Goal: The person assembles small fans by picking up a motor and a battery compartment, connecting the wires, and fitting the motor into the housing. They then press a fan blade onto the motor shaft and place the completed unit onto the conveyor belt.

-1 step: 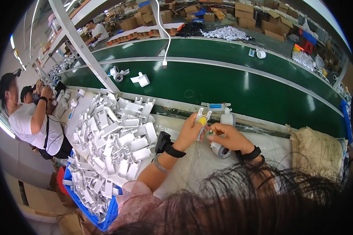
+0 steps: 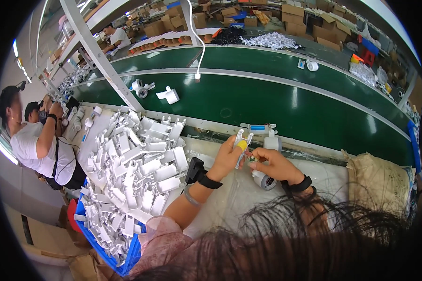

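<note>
Near the green conveyor belt (image 2: 276, 103), left hand (image 2: 226, 158) grips a white plastic part (image 2: 241, 145); right hand (image 2: 272, 164) pinches its lower end.

A black band (image 2: 209, 181) circles the left wrist, with a thin clear bangle (image 2: 190, 197) below it — another black band (image 2: 301, 184) on the right; pinkish sleeve (image 2: 162, 239), dark hair (image 2: 286, 243).

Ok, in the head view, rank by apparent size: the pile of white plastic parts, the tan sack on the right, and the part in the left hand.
1. pile of white plastic parts
2. tan sack, clearly smaller
3. part in the left hand, far smallest
</note>
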`<move>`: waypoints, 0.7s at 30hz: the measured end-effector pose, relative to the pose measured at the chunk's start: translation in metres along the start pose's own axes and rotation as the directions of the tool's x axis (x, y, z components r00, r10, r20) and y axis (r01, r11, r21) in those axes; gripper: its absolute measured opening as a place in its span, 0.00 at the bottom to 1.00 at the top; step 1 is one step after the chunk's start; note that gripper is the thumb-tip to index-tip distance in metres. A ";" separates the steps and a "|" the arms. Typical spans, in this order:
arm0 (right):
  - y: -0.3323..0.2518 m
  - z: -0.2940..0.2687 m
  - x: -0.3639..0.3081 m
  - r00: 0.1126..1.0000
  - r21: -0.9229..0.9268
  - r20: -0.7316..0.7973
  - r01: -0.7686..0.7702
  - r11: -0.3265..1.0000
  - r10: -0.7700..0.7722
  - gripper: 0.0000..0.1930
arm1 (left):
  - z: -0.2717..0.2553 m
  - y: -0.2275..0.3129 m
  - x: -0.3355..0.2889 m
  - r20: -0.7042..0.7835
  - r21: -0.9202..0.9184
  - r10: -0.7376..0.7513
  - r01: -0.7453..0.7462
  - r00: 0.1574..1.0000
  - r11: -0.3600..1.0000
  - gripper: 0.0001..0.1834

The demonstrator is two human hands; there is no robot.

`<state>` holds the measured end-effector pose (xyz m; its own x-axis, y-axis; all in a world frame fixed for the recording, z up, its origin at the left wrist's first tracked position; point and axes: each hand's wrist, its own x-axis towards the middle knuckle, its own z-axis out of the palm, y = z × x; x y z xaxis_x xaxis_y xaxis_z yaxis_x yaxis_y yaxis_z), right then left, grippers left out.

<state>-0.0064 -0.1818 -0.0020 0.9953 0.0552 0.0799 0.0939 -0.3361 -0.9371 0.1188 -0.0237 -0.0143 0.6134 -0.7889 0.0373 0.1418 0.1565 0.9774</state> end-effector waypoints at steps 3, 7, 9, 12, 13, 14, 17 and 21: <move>-0.010 0.002 0.003 0.999 0.075 0.005 0.038 0.996 -0.038 0.10 | -0.004 -0.002 0.000 -0.011 0.020 0.027 -0.027 1.000 0.999 0.11; -0.009 -0.001 0.001 0.998 0.152 0.059 0.024 0.988 -0.033 0.09 | -0.003 0.000 0.000 -0.009 0.030 0.014 -0.014 1.000 0.999 0.12; -0.001 -0.001 0.002 0.999 0.147 0.031 0.024 0.989 -0.029 0.09 | -0.004 -0.001 0.001 -0.009 0.055 0.007 -0.007 1.000 0.998 0.14; -0.001 0.006 0.006 0.999 0.191 -0.035 0.031 0.981 -0.025 0.10 | -0.007 -0.006 0.000 0.001 0.050 0.044 -0.044 0.999 0.998 0.13; -0.003 0.007 0.006 0.996 0.238 -0.082 0.035 0.971 -0.016 0.11 | -0.005 -0.006 -0.001 -0.015 0.040 0.038 -0.038 0.999 0.998 0.12; 0.001 0.008 0.006 0.997 0.231 -0.078 0.035 0.972 -0.018 0.11 | -0.004 -0.005 -0.002 -0.033 0.030 0.033 -0.032 0.999 0.999 0.12; 0.014 0.009 0.007 0.973 0.001 -0.231 0.026 1.000 -0.025 0.10 | -0.001 0.003 -0.004 -0.016 0.042 -0.006 0.007 1.000 0.999 0.12; 0.011 0.014 0.007 0.884 -0.135 -0.455 0.055 0.989 -0.111 0.09 | 0.003 0.003 -0.005 -0.001 0.114 0.060 -0.059 0.998 0.992 0.12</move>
<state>0.0012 -0.1716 -0.0165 0.8804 -0.3416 0.3290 0.1505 -0.4565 -0.8769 0.1143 -0.0211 -0.0106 0.6218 -0.7773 0.0956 0.0159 0.1346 0.9908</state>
